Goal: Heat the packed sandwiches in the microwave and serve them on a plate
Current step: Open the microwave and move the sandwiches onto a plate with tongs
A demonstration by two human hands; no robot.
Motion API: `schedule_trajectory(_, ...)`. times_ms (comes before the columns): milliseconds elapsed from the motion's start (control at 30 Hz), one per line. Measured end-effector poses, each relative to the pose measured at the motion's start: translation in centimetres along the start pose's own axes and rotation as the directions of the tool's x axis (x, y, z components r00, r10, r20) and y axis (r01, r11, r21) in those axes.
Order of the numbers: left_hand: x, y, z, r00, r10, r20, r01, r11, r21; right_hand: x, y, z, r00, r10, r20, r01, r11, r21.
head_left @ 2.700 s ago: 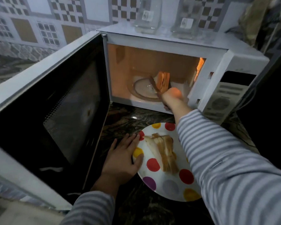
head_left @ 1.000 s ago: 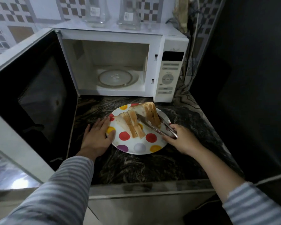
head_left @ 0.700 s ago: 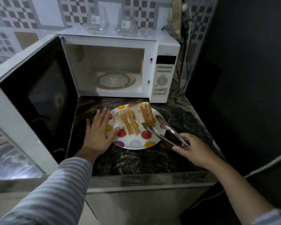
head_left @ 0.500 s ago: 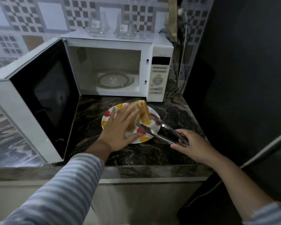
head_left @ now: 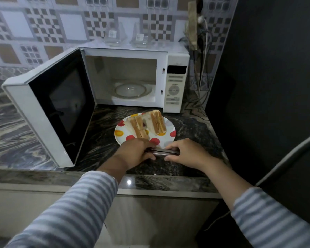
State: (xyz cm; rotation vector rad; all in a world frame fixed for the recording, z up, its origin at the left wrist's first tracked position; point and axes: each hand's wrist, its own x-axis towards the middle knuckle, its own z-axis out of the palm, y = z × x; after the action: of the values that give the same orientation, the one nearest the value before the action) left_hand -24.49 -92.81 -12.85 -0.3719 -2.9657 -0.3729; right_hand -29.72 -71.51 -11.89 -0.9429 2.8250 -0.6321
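Note:
Two cut sandwiches stand side by side on a white plate with coloured dots on the dark marbled counter. Just in front of the plate, metal tongs lie crosswise, held at both ends: my left hand grips the left end and my right hand the right end. Behind the plate the white microwave stands with its door swung wide to the left. Its cavity is dark and only the glass turntable sits inside.
Two clear plastic sandwich packs stand on top of the microwave. Cables hang to its right, next to a dark wall. The open door blocks the counter's left side. The counter's front edge is just under my wrists.
The second sandwich came out of the microwave by tongs onto the plate, and the oven light went off. My left hand left the plate and took hold of the tongs, now drawn back in front of it.

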Motion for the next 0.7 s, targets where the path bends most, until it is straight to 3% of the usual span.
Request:
schedule_trajectory(233,-0.8,-2.4,-1.4,0.982,-0.177,-0.06,0.176,0.984,-0.017,0.8,1.3,-0.5,0.997,0.081,-0.003,-0.08,0.992,0.095)
schedule_trajectory(533,-0.8,-3.9,-2.6,0.977,-0.21,-0.036,0.209,0.978,-0.021,2.7,0.2,-0.2,0.995,0.08,-0.066,-0.074,0.994,0.078)
schedule_trajectory(700,-0.6,-4.5,-3.0,0.976,-0.212,-0.04,0.21,0.976,-0.059,4.4,-2.3,0.5,0.999,0.039,-0.027,-0.039,0.999,0.024)
